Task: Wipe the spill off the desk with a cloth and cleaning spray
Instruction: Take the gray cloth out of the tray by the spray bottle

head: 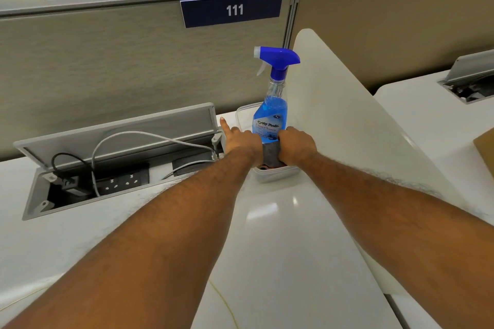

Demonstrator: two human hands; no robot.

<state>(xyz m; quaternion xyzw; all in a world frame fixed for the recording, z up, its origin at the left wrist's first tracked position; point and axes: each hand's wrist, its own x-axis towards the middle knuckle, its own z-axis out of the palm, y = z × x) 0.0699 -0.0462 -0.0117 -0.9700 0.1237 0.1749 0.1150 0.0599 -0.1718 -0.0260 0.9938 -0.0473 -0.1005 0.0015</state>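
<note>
While both my arms stretch forward over the desk, this is how things lie:

Left hand (242,141): at the near left rim of the clear plastic tub (276,175); forefinger straight and pointing away, other fingers curled on the grey cloth.
Right hand (296,145): fingers closed down over the cloth at the tub's right side; fingertips hidden.
Grey cloth (271,153): soft, dull, bunched between my two hands, sitting in the tub.
Spray bottle (271,112): clear plastic, blue liquid, blue trigger head with white nozzle facing left; upright in the tub, just behind my hands.
Desk (280,235): white, glossy, smooth.
Cable tray (107,168): grey metal, lid propped open, left of the tub; sockets and white cable inside.
Edges: beige fabric partition (107,61) behind; white curved divider (347,115) close on the right.
Open room: bare desk between my forearms.
</note>
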